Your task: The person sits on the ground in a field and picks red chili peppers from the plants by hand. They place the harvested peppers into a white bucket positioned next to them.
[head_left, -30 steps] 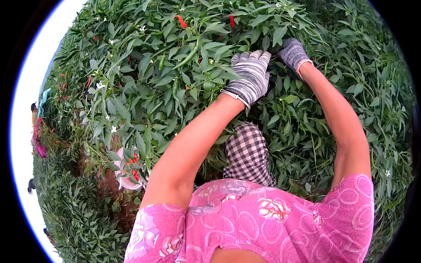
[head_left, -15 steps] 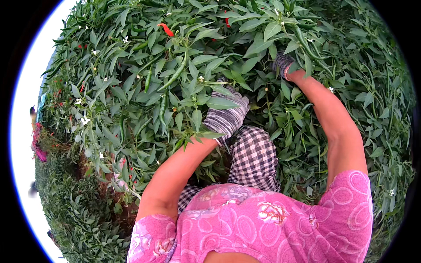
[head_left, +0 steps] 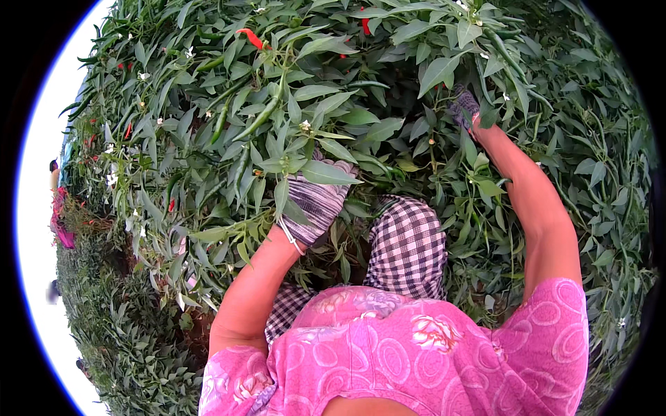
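Observation:
My left hand (head_left: 316, 204), in a black-and-white striped knit glove, reaches into a chili pepper plant (head_left: 326, 132) just left of my knee. Leaves cover its fingers, so their grip does not show. Farther off and to the right, my right hand (head_left: 463, 109) wears a dark knit glove and is pushed deep among leaves, its fingers hidden. Long green chilies hang close by: one green chili (head_left: 263, 114) beyond my left hand, another green chili (head_left: 504, 52) above my right. A red chili (head_left: 250, 37) stands out at the far left.
Dense chili plants (head_left: 590, 139) surround me on the far side and the right. My checked trouser knee (head_left: 407, 243) presses against the foliage. Bare soil (head_left: 198, 333) shows at the lower left, beside lower plants (head_left: 132, 347). Far left, a person in pink (head_left: 62, 215) is partly visible.
My left hand has drawn left and slightly nearer, parting from the spot beyond my knee. The right hand has shifted a little to the right. The branches between them have swayed.

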### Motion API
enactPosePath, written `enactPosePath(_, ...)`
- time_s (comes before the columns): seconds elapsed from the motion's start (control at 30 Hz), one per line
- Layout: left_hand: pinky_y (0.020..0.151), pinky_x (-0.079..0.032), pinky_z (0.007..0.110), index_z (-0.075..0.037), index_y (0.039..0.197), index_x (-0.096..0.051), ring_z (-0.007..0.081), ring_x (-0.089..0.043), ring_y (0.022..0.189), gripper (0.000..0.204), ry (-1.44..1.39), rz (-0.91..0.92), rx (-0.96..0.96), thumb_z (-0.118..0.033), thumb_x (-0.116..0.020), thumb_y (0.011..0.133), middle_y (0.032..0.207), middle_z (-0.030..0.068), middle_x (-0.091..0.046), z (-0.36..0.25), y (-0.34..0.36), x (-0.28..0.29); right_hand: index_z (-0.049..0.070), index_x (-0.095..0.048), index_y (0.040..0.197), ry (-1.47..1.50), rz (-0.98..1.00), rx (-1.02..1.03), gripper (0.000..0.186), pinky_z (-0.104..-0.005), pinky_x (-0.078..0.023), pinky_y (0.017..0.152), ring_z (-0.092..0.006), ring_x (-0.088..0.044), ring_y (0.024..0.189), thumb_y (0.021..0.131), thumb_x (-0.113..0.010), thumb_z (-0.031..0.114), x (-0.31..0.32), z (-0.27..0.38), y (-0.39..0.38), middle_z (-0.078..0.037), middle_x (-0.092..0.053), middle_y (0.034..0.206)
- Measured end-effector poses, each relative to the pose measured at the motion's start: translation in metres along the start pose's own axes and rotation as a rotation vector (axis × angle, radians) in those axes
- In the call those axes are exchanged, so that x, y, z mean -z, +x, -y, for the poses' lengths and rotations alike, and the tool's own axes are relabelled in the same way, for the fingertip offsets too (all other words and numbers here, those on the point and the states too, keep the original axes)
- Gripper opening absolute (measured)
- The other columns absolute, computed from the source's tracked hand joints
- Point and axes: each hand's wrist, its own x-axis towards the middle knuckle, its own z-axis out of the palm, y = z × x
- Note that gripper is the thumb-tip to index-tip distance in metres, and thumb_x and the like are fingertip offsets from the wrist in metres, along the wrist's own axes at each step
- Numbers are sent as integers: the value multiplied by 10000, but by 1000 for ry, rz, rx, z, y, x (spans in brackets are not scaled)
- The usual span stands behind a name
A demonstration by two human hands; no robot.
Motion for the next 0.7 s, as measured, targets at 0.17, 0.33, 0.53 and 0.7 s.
enactPosePath(0.17, 786, -428, 417, -85, 910, -634, 304, -584, 769, 184, 104, -63, 37, -229, -566, 817, 806, 104, -632, 0, -22, -8, 86, -527, 1144, -8, -8, 9, 452, -412, -393, 899, -357, -503, 1042, 770, -575, 334, -7, 6, 2, -157, -516, 1180)
enactPosePath(0.33, 861, -404, 421, -82, 982, -619, 289, -568, 875, 216, -40, -120, 49, -210, -567, 817, 939, 99, -614, 8, -39, -25, 87, -527, 1144, -12, -25, 7, 448, -411, -393, 896, -356, -504, 1040, 772, -574, 331, -15, 10, 17, -156, -518, 1176)
enactPosePath(0.53, 877, -418, 394, -68, 1011, -608, 283, -563, 922, 247, -33, -54, 58, -155, -607, 779, 1008, 103, -598, 16, -44, -22, 88, -527, 1145, -3, 2, -67, 443, -409, -394, 893, -354, -505, 1037, 774, -572, 326, -4, 3, 15, -156, -520, 1171)
enactPosePath(0.7, 907, -409, 391, -84, 987, -633, 277, -554, 978, 251, -23, -18, 94, -154, -636, 747, 1027, 101, -612, 24, -53, -22, 88, -526, 1145, 34, 74, -162, 439, -408, -395, 891, -353, -506, 1034, 776, -571, 323, 4, -16, -11, -156, -522, 1166)
